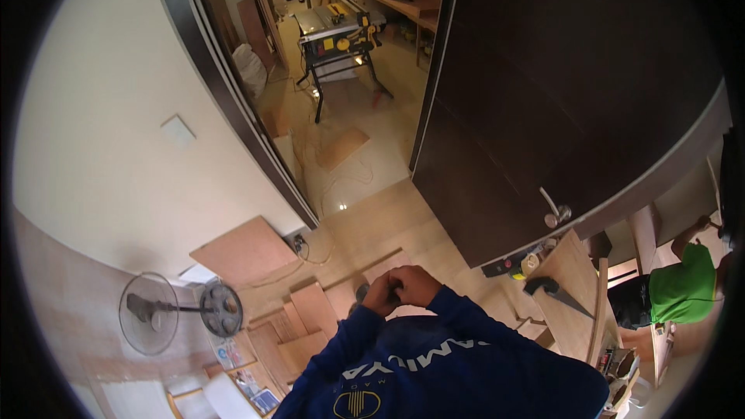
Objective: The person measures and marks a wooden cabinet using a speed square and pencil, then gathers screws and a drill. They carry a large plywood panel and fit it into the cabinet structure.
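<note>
My left hand (380, 295) and my right hand (416, 285) meet in front of my body, fingers curled in against each other. Whatever they may hold is hidden between them. Blue sleeves cover both forearms. Below the hands, cut wooden boards (312, 306) lie on the floor to the left. On the right, a handsaw (573, 299) with a dark handle rests on a wooden board (570, 264), apart from my hands.
A dark door (559, 93) stands open, with a lever handle (555, 209). Through the doorway is a table saw (337, 43) on folding legs. A fan (147, 314) and a leaning panel (252, 252) are at left. Someone in a green shirt (683, 287) works at right.
</note>
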